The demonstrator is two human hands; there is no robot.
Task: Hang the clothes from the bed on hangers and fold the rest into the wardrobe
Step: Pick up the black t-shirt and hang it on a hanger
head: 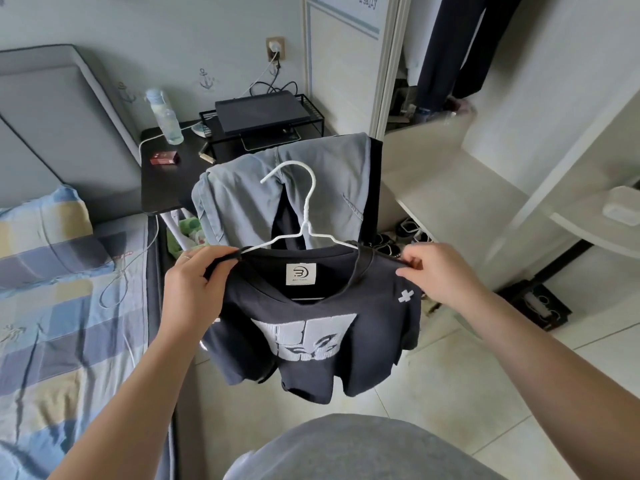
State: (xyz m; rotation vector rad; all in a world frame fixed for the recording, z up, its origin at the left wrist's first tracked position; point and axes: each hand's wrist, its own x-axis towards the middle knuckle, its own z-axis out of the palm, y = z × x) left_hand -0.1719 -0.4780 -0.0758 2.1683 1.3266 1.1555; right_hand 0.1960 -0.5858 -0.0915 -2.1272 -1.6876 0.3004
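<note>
Black T-shirt [311, 334], one, is held in mid-air at chest height over the tiled floor [450, 393], front print and neck label facing the camera. One white wire hanger [304, 209] sits inside its neck opening: both arms run under the shoulders and the hook stands up clear above the collar, tilted slightly left. Left hand [194, 282] grasps the shirt's shoulder at the hanger's left end, fingers curled over the fabric. Right hand [440, 271] pinches the fabric of the opposite shoulder between thumb and fingertips. The hem hangs free, touching nothing below. Just behind the hook is one pair of pale jeans [242, 195], draped over a dark upright support; what that support is cannot be told. Behind the jeans stands a black desk [166, 181], its near edge close to the bed [52, 323] on the left, with only a narrow gap between them. On the desk are one clear bottle [166, 116], one small red box [164, 157] and one wire rack carrying a flat black device [259, 112]. The bed carries one pillow [45, 230] and a checked sheet. On the right the wardrobe [450, 150] stands open, with at least two dark garments [460, 46] hanging inside; its shelf edges jut toward the right forearm. Open floor lies beneath and right of the shirt, with a few shoes [391, 244] at the wardrobe's foot.
</note>
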